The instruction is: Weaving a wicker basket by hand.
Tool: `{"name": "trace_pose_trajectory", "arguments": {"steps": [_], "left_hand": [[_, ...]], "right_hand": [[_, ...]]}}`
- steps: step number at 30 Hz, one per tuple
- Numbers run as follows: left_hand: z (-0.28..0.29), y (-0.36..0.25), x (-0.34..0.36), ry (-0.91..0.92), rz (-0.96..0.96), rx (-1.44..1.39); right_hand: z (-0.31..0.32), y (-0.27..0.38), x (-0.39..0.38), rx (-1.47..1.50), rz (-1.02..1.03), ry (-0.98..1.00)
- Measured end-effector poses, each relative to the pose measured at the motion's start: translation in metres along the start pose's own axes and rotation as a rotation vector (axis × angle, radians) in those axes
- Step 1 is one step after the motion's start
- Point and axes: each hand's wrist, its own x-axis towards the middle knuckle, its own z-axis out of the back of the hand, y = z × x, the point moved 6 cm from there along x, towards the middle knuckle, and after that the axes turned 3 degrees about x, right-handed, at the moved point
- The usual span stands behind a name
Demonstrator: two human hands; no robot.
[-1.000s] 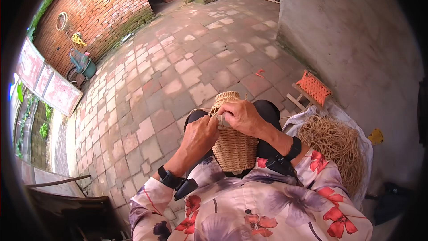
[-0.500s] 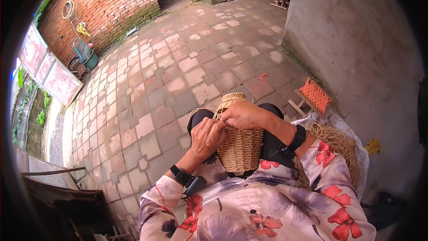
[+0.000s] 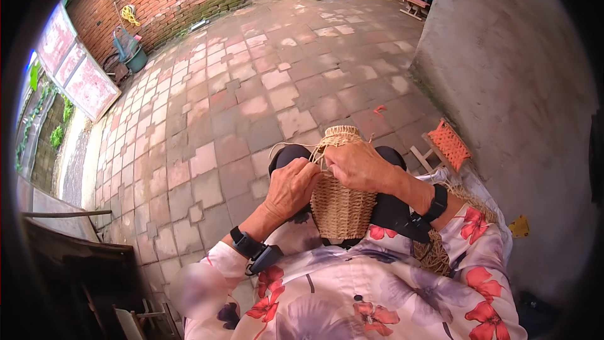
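A tan woven straw basket (image 3: 344, 212) rests in my lap between my knees, its narrower woven end (image 3: 341, 132) pointing away from me. My left hand (image 3: 291, 186) is closed at the basket's left side, its fingertips pinched where straw strands (image 3: 319, 151) come up between the hands. Across the middle of the basket lies my right hand (image 3: 358, 167), closed with bent fingers and gripping it near the same strands. A few loose strand ends curve out to the left over my knee. The fingers hide the exact spot where the strands meet the weave.
Behind my right forearm, a pile of loose straw (image 3: 434, 255) lies on a white sheet. A small stool with an orange woven seat (image 3: 450, 143) stands near the plaster wall (image 3: 503, 107). Paving tiles (image 3: 207, 119) stretch ahead. Dark furniture (image 3: 82, 277) is at lower left.
The view has shifted slightly, so the surroundings sit differently in the picture. My hands have moved a little apart at the basket, showing more strands between them.
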Motion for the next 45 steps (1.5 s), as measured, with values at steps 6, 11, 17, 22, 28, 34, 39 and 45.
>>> {"name": "trace_pose_trajectory", "arguments": {"steps": [6,11,17,22,28,34,39,45], "left_hand": [[-0.005,0.006,-0.005,0.134,0.033,-0.186],[-0.005,0.012,-0.003,0.175,0.067,-0.218],[-0.013,0.014,-0.018,0.187,0.105,-0.301],[-0.007,0.012,-0.017,0.088,0.248,-0.360],[-0.018,0.011,-0.010,0.110,0.322,-0.444],[-0.026,0.015,-0.003,0.321,0.554,-0.514],[-0.046,0.013,-0.004,0.518,0.832,-0.901],[-0.050,0.000,-0.004,0.591,1.076,-1.207]], "right_hand": [[-0.006,0.015,-0.015,-0.330,0.087,0.123],[-0.004,0.016,-0.022,-0.413,0.100,0.083],[-0.008,0.015,-0.031,-0.346,0.130,-0.019],[-0.007,0.008,-0.035,-0.287,0.019,-0.051],[-0.005,0.002,-0.036,-0.140,-0.069,-0.173],[0.019,-0.028,-0.043,0.090,-0.272,-0.403],[0.016,-0.038,-0.022,-0.137,-0.136,-0.302],[0.022,-0.083,-0.013,0.359,-0.239,-0.337]]}}
